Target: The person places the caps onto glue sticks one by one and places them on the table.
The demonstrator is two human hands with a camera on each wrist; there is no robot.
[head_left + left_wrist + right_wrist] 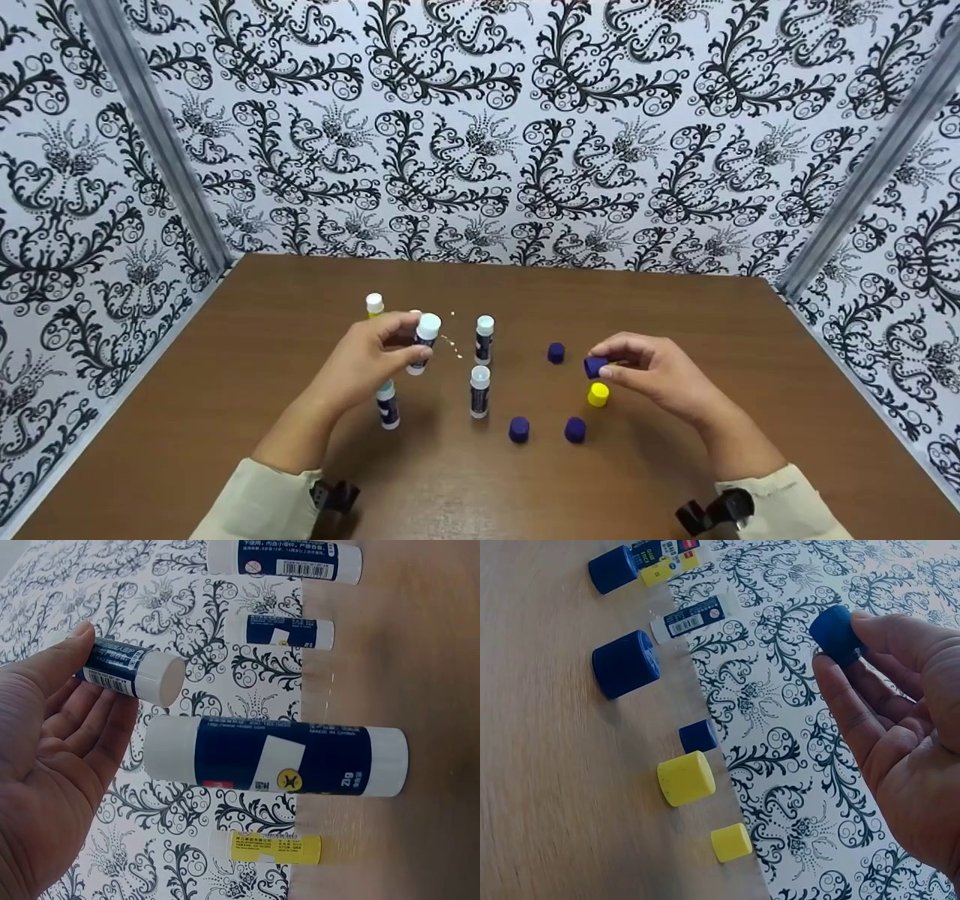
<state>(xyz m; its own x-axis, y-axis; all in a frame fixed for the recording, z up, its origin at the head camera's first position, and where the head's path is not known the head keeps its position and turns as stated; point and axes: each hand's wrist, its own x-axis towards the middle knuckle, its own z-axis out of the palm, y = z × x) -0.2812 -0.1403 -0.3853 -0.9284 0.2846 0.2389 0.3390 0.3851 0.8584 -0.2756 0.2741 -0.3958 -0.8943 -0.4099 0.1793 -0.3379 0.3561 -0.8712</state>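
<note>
The left hand pinches a dark-blue-labelled glue stick with a white end, held above the table; the left wrist view shows that glue stick between thumb and fingers. On the right, the right hand pinches a dark blue cap, raised off the table; in the right wrist view the cap sits between thumb and fingertips. Below it stands a yellow cap. Uncapped glue sticks stand upright near the left hand, one nearer the wearer and a yellow one behind, partly hidden.
Two glue sticks stand mid-table. Dark blue caps lie between them and the right hand. Small white bits lie on the brown table. Patterned walls enclose its back and sides.
</note>
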